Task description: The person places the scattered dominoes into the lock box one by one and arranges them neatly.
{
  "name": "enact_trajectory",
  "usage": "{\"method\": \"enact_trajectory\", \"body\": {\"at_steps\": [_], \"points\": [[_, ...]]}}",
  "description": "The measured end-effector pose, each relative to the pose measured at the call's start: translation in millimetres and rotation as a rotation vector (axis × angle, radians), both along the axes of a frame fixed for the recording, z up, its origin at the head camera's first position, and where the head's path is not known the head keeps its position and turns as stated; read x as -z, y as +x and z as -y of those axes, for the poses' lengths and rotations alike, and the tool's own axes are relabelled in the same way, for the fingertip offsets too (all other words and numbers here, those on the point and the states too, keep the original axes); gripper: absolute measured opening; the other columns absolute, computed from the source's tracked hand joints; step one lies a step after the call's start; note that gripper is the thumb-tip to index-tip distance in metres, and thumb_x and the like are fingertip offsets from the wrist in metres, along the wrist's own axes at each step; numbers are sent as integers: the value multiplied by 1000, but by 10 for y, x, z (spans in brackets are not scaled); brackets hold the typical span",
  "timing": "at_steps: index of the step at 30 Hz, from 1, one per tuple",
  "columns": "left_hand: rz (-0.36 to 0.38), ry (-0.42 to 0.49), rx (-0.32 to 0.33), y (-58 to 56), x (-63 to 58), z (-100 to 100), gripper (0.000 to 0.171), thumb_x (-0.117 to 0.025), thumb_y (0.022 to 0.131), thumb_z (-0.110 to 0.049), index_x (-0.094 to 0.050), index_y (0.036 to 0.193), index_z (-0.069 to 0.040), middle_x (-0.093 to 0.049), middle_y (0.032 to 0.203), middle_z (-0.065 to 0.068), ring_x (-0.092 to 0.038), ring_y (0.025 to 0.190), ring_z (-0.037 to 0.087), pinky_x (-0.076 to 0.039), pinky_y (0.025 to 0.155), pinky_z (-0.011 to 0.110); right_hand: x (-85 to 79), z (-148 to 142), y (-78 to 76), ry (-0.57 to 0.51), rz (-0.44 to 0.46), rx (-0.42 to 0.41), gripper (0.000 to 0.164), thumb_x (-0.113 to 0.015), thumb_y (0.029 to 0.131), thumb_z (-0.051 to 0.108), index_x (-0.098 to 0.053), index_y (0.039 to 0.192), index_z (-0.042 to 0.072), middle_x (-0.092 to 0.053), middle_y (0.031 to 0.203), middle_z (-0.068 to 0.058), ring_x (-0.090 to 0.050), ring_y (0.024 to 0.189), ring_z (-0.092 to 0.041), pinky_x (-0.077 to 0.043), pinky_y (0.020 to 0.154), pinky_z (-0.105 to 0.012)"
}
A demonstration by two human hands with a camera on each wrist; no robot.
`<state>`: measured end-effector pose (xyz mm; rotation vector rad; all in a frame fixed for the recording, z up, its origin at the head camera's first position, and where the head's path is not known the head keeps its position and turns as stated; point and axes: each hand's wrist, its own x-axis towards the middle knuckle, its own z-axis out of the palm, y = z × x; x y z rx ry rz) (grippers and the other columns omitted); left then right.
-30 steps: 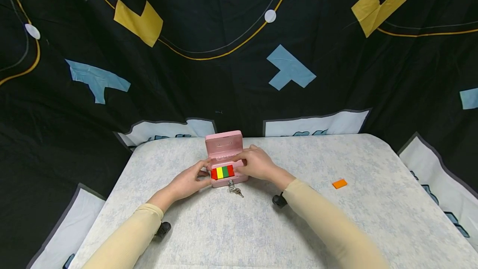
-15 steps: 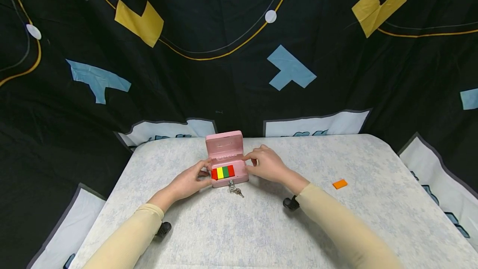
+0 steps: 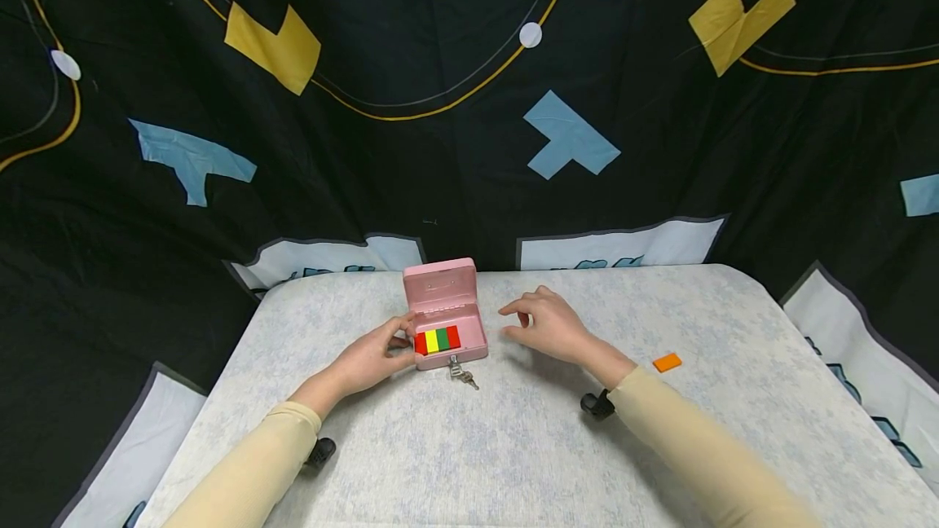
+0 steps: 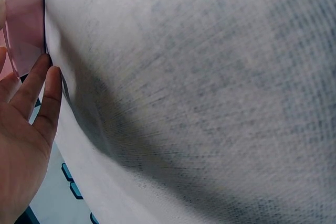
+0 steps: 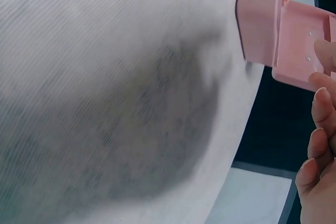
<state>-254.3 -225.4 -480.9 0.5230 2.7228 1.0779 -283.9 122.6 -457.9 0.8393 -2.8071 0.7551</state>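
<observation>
A small pink metal cash box [image 3: 469, 337] stands with its lid [image 3: 440, 286] raised. In its left half several coloured blocks lie in a row: red, yellow [image 3: 432, 341], green and red. Keys [image 3: 464, 376] hang from the lock on its front. My left hand [image 3: 374, 355] holds the box's left side, thumb near the front corner and index finger farther back; the left wrist view shows its outer fingers beside the box [image 4: 25, 22]. Right of the box, my right hand [image 3: 550, 328] hovers with loosely bent fingers and nothing between them.
An orange block [image 3: 667, 362] lies on the cloth-covered table [image 3: 455, 455], to the right of my right forearm. Behind the table hangs a black curtain [image 3: 411, 178] with blue and yellow patches.
My right hand has withdrawn from inside the box and moved right, away from its rim. My left hand stays at the box's left side; the blocks have not moved.
</observation>
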Motion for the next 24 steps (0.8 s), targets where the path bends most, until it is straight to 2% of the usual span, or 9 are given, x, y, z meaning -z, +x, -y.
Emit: {"method": "enact_trajectory", "body": {"at_steps": [24], "points": [[0,-13,2,3,-8,-4,36,-74,95,-37,-54,119,-17,-33,165,2,-63,122,23,-50,101,47,114,-617,105,-12,9,59,36,-79,91,35,-76,121,15,-50,72,10,-39,79,-15,-33,67,-34]]}}
